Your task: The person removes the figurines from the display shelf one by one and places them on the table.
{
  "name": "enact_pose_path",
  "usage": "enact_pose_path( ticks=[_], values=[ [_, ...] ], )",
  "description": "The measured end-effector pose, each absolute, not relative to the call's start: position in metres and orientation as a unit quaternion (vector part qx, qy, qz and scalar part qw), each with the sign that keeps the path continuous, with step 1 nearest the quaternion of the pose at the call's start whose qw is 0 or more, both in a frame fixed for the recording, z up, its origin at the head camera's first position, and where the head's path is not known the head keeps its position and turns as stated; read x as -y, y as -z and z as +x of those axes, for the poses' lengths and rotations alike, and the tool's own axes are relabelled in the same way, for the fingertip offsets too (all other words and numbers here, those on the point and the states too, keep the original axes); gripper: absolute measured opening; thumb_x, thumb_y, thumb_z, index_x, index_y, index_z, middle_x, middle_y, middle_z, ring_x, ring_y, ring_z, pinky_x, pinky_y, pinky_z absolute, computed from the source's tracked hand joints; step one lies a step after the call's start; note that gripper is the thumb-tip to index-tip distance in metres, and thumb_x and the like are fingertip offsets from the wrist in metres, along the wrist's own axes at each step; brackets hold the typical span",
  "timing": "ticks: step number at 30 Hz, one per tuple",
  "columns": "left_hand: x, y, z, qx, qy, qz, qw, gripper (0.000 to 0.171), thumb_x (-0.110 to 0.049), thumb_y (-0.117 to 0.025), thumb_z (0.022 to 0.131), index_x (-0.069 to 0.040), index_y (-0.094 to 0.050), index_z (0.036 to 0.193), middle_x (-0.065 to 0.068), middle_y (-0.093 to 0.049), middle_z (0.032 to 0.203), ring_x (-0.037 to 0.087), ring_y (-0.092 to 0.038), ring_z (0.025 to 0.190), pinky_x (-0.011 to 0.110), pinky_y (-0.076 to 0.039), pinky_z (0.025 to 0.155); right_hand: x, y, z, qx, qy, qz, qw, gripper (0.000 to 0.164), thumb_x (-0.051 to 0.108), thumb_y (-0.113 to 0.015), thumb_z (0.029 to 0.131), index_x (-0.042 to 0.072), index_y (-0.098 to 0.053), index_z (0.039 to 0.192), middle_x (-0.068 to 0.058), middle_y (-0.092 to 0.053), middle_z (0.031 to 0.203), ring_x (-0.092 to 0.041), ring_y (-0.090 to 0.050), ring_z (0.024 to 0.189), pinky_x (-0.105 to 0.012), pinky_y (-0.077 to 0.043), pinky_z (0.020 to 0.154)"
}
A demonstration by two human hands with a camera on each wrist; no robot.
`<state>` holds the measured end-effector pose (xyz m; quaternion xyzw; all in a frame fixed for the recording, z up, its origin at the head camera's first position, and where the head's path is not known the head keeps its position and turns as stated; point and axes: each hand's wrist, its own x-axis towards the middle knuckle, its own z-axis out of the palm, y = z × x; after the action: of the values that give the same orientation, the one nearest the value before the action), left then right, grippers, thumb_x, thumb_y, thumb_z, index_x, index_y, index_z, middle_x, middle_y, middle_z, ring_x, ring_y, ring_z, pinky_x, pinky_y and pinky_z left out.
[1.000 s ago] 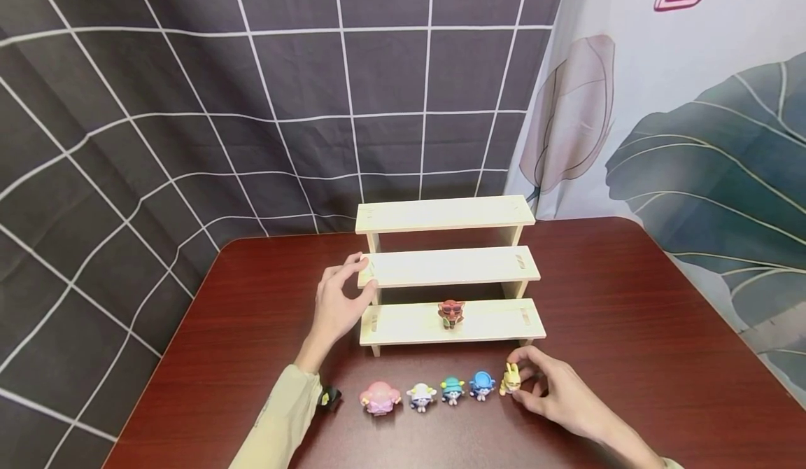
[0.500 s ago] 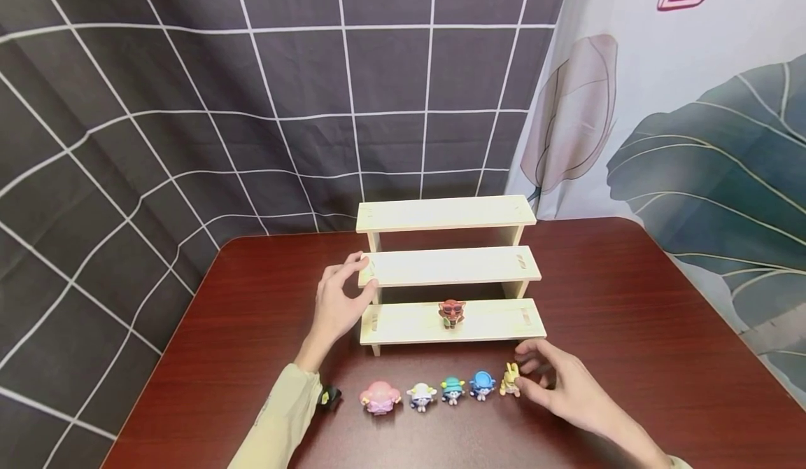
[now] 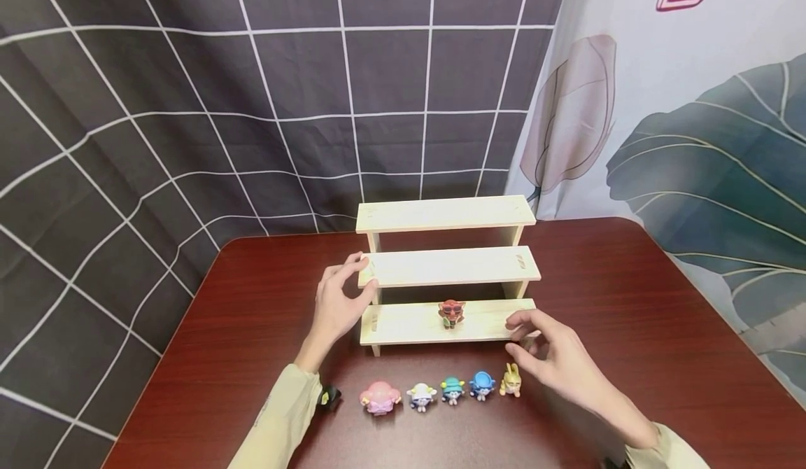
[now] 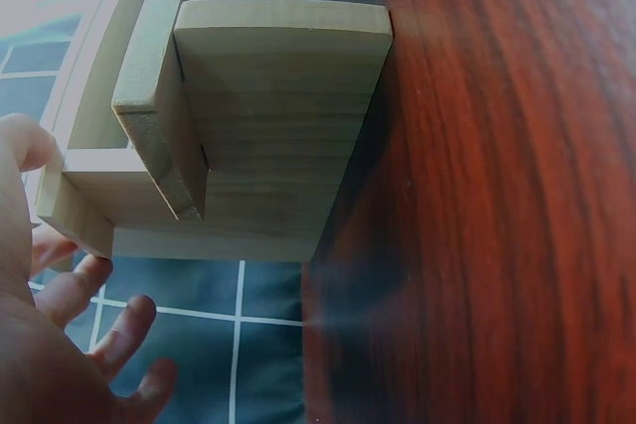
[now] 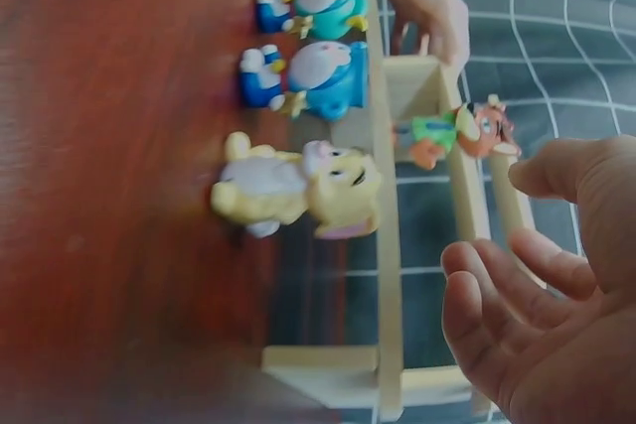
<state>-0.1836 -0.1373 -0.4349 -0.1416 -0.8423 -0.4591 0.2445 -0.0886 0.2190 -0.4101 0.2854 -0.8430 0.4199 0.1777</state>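
Note:
My left hand (image 3: 340, 308) grips the left end of the middle board of a three-step wooden display shelf (image 3: 450, 267); the left wrist view has its thumb and fingers on either side of the board end (image 4: 78, 211). My right hand (image 3: 557, 360), holding nothing, hovers by the right end of the bottom board with its fingers loosely bent. A yellow rabbit figurine (image 3: 511, 380) stands on the table just left of that hand; its face shows in the right wrist view. A reddish fox figurine (image 3: 451, 313) with sunglasses stands mid-way along the bottom board.
Left of the rabbit, a row holds a blue-hatted figurine (image 3: 482, 385), a teal-hatted one (image 3: 452, 390), a white-hatted one (image 3: 421, 397) and a larger pink one (image 3: 380, 398). A dark object (image 3: 329, 397) lies by the left sleeve. A grid-patterned curtain (image 3: 264, 105) hangs behind the table (image 3: 617, 301).
My right hand has released the yellow rabbit and moved up and away to the bottom board's right end. The rabbit stays in the row, and the left hand keeps its hold.

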Motion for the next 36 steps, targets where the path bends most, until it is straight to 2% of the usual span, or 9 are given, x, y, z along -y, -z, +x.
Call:
enact_pose_path(
  ticks=[6, 14, 18, 21, 29, 36],
  values=[
    [0.136, 0.437, -0.184, 0.843, 0.457, -0.141, 0.247, 0.040, -0.019, -0.078, 0.083, -0.009, -0.073, 0.121, 0.003, -0.064, 0.133, 0.028, -0.055, 0.106, 0.050, -0.041, 0.087, -0.207, 0.406, -0.103, 0.845, -0.421, 0.287, 0.161, 0.042, -0.008, -0.078, 0.074, 0.005, -0.062, 0.110, -0.005, -0.069, 0.092, -0.009, -0.064, 0.074, -0.026, -0.051, 0.058],
    [0.136, 0.435, -0.185, 0.840, 0.459, -0.145, 0.249, 0.040, -0.019, -0.079, 0.083, -0.008, -0.073, 0.121, 0.007, -0.065, 0.132, 0.029, -0.055, 0.106, 0.050, -0.041, 0.087, -0.193, 0.402, -0.117, 0.842, -0.428, 0.303, 0.130, 0.039, -0.005, -0.078, 0.078, -0.001, -0.059, 0.112, -0.012, -0.068, 0.100, -0.023, -0.066, 0.080, -0.031, -0.054, 0.062],
    [0.136, 0.434, -0.185, 0.841, 0.461, -0.143, 0.246, 0.040, -0.019, -0.079, 0.083, -0.009, -0.073, 0.121, 0.003, -0.064, 0.133, 0.028, -0.055, 0.107, 0.051, -0.041, 0.087, -0.187, 0.401, -0.122, 0.839, -0.434, 0.307, 0.117, 0.040, -0.004, -0.079, 0.079, -0.003, -0.059, 0.114, -0.014, -0.067, 0.104, -0.027, -0.066, 0.084, -0.032, -0.054, 0.064],
    [0.136, 0.434, -0.185, 0.842, 0.460, -0.142, 0.245, 0.040, -0.020, -0.078, 0.083, -0.009, -0.073, 0.121, 0.001, -0.064, 0.133, 0.028, -0.055, 0.107, 0.050, -0.041, 0.088, -0.184, 0.401, -0.125, 0.838, -0.434, 0.310, 0.115, 0.041, -0.002, -0.079, 0.080, -0.001, -0.059, 0.116, -0.013, -0.067, 0.105, -0.026, -0.066, 0.084, -0.032, -0.054, 0.065],
    [0.137, 0.434, -0.185, 0.841, 0.459, -0.143, 0.247, 0.040, -0.019, -0.078, 0.083, -0.008, -0.073, 0.121, 0.006, -0.064, 0.133, 0.029, -0.055, 0.107, 0.051, -0.040, 0.088, -0.176, 0.400, -0.130, 0.834, -0.448, 0.309, 0.094, 0.041, -0.001, -0.079, 0.081, -0.001, -0.058, 0.117, -0.011, -0.065, 0.108, -0.031, -0.069, 0.092, -0.032, -0.056, 0.066],
    [0.137, 0.436, -0.184, 0.842, 0.460, -0.141, 0.245, 0.040, -0.019, -0.078, 0.083, -0.009, -0.073, 0.121, 0.007, -0.064, 0.133, 0.028, -0.055, 0.107, 0.050, -0.041, 0.087, -0.169, 0.399, -0.132, 0.829, -0.455, 0.312, 0.090, 0.042, 0.000, -0.079, 0.082, 0.001, -0.058, 0.119, -0.008, -0.065, 0.107, -0.029, -0.069, 0.091, -0.031, -0.055, 0.066]
  ],
)
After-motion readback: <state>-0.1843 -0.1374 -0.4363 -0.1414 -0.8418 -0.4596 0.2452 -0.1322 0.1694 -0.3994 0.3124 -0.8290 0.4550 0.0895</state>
